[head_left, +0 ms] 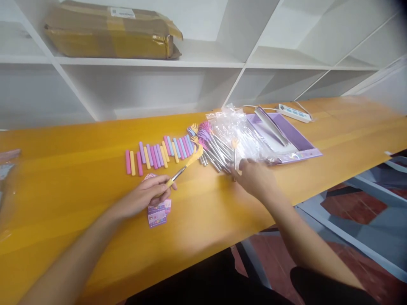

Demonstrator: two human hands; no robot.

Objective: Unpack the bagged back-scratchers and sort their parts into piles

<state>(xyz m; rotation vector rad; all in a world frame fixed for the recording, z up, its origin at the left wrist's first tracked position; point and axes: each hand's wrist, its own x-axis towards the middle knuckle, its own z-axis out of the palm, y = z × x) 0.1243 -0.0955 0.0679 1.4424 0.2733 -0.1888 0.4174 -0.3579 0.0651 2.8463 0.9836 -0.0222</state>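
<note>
The left hand (152, 192), in front of the box (300, 156) and well to its left, was closed round the handle of a yellow stick (193, 157), its hand-shaped head slanting up towards the pile (216, 154). The right hand (257, 178) was just beside the box's near left side, fingertips nearly together at the lower shaft of a pale stick (234, 159); blur hid whether they gripped it.

The step in hand looked like holding one stick while picking at another. A move there seemed to call for a fine pinch on one shaft, as the metal shafts lay crossed beside loose bags (232, 123) at the box's left. Coloured grips (160, 156) lay in an uneven row farther left of it.

The parcel (104, 36), on a shelf behind and left of the box, bore a white label (122, 12), too blurred to read. Print on the box's front edge and on the purple cards (157, 218), left and nearer the person, was illegible too. No brand could be made out.
</note>
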